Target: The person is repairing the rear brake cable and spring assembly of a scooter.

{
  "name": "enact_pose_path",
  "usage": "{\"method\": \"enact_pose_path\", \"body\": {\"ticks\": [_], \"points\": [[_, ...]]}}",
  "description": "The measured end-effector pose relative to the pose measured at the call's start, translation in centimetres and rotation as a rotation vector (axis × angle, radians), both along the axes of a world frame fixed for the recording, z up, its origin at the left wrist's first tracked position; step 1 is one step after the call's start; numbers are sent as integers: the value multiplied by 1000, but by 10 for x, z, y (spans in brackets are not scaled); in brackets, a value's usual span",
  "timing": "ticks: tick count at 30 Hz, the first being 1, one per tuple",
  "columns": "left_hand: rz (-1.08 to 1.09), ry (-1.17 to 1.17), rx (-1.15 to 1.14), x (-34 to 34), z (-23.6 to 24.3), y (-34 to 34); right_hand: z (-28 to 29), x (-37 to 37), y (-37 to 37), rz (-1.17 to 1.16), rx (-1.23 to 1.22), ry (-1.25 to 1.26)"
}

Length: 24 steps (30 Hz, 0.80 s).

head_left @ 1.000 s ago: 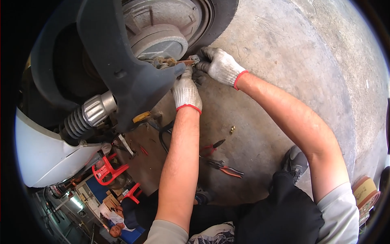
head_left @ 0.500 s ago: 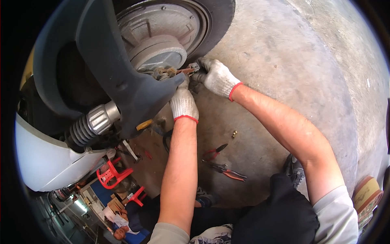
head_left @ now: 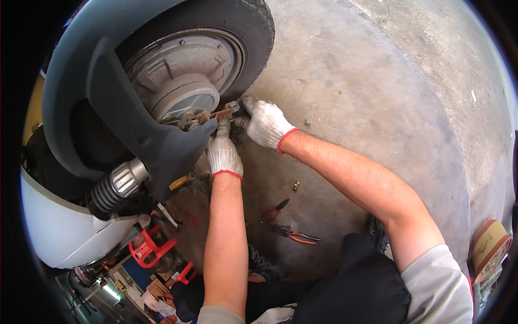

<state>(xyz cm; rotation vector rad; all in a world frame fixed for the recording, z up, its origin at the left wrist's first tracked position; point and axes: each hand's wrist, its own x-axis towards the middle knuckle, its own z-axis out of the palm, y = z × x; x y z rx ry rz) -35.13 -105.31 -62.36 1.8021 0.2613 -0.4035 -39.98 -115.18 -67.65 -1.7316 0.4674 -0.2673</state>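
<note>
A scooter-like vehicle's wheel (head_left: 178,62) has a rusty metal arm (head_left: 220,113) with a small bracket at its end, beside the round hub (head_left: 189,100). My left hand (head_left: 224,154), in a white knit glove with a red cuff, reaches up beneath that arm. Its fingers are bent and closed, and what lies in them is hidden. My right hand (head_left: 265,123), gloved alike, is at the bracket end. Thumb and fingers are curled together there in a pinch, around something too small to make out. The dark grey swingarm cover (head_left: 145,124) stands just left of both hands.
Red-handled pliers (head_left: 294,233) and a second red-handled tool (head_left: 276,209) lie on the concrete floor (head_left: 350,162), near a small brass fitting (head_left: 295,186). A coil-covered shock absorber (head_left: 116,183) and white body panel (head_left: 65,227) are left. Red stools (head_left: 148,247) stand lower left.
The view has shifted, so wheel, tools and hands appear farther left, with the wheel and hands also lower. Both hands stay at the rusty arm, their grips much the same.
</note>
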Motion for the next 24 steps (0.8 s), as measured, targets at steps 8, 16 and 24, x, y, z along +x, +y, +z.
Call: {"method": "enact_pose_path", "body": {"ticks": [8, 16, 24], "points": [[-29, -81, 81, 5, -7, 3, -1, -3, -17, 146, -120, 27], [3, -49, 32, 7, -7, 4, 16, -12, -16, 110, -54, 50], [21, 27, -56, 9, -5, -2, 12, -18, -26, -106, 183, 31]]}}
